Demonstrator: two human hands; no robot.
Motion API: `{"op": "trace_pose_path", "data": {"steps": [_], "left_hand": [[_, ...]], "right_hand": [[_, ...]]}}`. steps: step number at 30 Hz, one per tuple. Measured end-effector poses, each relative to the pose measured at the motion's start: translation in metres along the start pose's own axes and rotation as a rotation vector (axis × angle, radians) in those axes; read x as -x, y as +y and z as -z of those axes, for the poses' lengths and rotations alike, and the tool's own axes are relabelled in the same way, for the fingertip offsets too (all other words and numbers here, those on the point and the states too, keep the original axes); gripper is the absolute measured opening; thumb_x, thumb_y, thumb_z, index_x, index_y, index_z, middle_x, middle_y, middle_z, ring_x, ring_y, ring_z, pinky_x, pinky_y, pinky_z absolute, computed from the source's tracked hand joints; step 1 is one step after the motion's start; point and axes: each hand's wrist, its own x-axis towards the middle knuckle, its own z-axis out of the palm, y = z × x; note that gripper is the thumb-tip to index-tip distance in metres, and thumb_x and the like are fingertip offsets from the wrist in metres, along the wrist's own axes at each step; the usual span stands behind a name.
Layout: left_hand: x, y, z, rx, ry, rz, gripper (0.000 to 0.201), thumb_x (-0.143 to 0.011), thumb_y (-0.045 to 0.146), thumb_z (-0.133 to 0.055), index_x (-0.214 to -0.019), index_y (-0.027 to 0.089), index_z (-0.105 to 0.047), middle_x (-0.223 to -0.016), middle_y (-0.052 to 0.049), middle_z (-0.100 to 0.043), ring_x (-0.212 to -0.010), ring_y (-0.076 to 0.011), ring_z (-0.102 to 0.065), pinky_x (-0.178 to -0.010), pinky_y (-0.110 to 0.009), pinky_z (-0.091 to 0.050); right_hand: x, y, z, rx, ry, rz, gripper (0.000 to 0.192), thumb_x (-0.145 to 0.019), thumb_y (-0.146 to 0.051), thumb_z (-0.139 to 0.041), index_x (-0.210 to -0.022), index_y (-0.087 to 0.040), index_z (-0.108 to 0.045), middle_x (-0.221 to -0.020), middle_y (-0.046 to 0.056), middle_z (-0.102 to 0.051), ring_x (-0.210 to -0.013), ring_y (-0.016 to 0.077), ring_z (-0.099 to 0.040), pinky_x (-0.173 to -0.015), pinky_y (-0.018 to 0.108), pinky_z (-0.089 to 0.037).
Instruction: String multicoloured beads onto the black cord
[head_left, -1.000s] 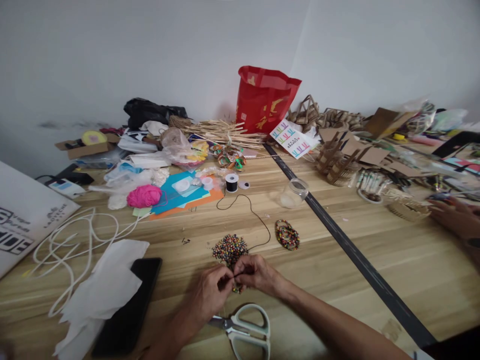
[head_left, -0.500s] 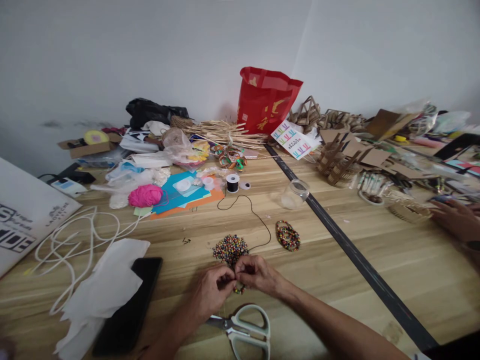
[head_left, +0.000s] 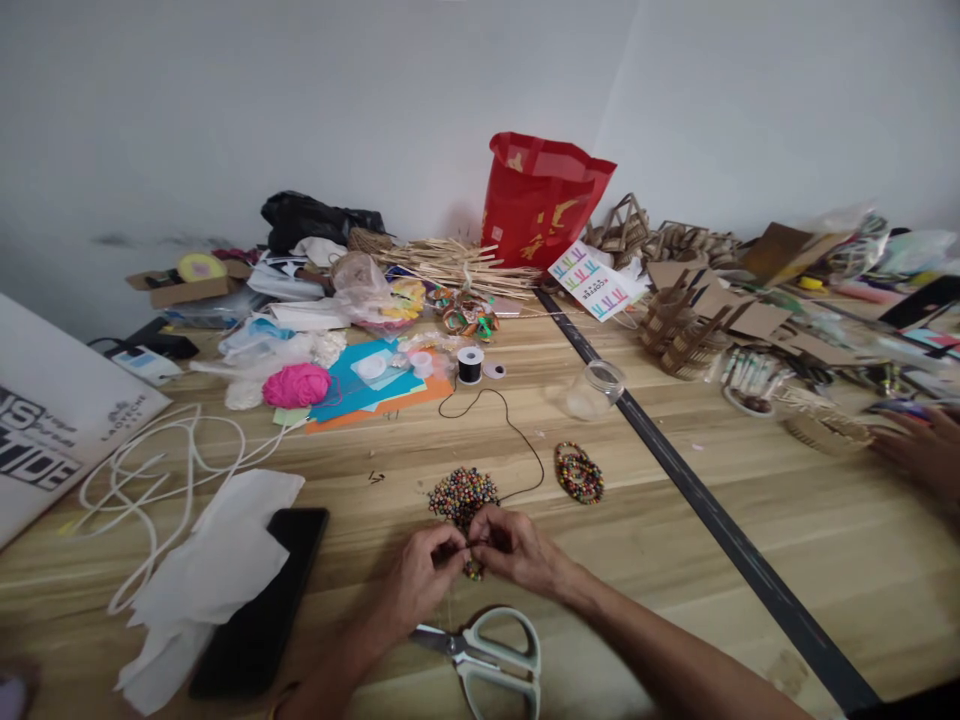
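Left hand [head_left: 421,573]: fingers pinched shut on the bead strand [head_left: 473,570].
Right hand [head_left: 512,545]: fingertips pinched on the same strand.
Strand: between both hands' fingertips, just before the bead pile [head_left: 462,493].
Scissors [head_left: 491,662]: near the wrists.

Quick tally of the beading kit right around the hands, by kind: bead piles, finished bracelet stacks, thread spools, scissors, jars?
Loose bead pile: 1
Beaded bracelet stack: 1
Black thread spool: 1
Scissors: 1
Clear jar: 1
Total: 5
The left hand and right hand pinch a short beaded strand between them, not counted above.
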Motion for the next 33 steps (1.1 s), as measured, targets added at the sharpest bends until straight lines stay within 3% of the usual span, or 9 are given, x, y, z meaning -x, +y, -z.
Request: {"op": "trace_pose_path", "data": {"steps": [8, 21, 33], "left_hand": [[-0.003, -0.007, 0.003, 0.149, -0.006, 0.034, 0.022, -0.072, 0.032, -0.054, -0.061, 0.015, -0.062, -0.057, -0.001, -0.058, -0.058, -0.0157, -0.052, -0.057, -0.023, -0.038], [-0.004, -0.012, 0.003, 0.172, -0.037, 0.039, 0.026, -0.075, 0.034, -0.053, -0.062, 0.014, -0.065, -0.059, -0.002, -0.062, -0.060, -0.0162, -0.054, -0.058, -0.023, -0.038], [-0.004, -0.008, 0.002, 0.130, -0.005, 0.024, 0.024, -0.074, 0.030, -0.052, -0.062, 0.015, -0.065, -0.061, -0.003, -0.066, -0.061, -0.0175, -0.058, -0.059, -0.024, -0.041]], "right_hand": [[0.003, -0.010, -0.003, 0.284, 0.113, 0.219, 0.006, -0.082, -0.020, -0.060, -0.079, -0.015, -0.061, -0.070, 0.000, -0.059, -0.062, 0.0101, -0.050, -0.055, 0.019, -0.037], [0.001, -0.006, -0.002, 0.349, 0.128, 0.252, 0.006, -0.082, -0.017, -0.061, -0.077, -0.014, -0.065, -0.071, 0.002, -0.062, -0.065, 0.0121, -0.056, -0.059, 0.020, -0.041], [0.005, -0.005, -0.002, 0.463, 0.072, 0.311, 0.012, -0.086, -0.013, -0.050, -0.081, -0.015, -0.060, -0.077, 0.004, -0.061, -0.071, 0.0132, -0.055, -0.064, 0.022, -0.040]]}}
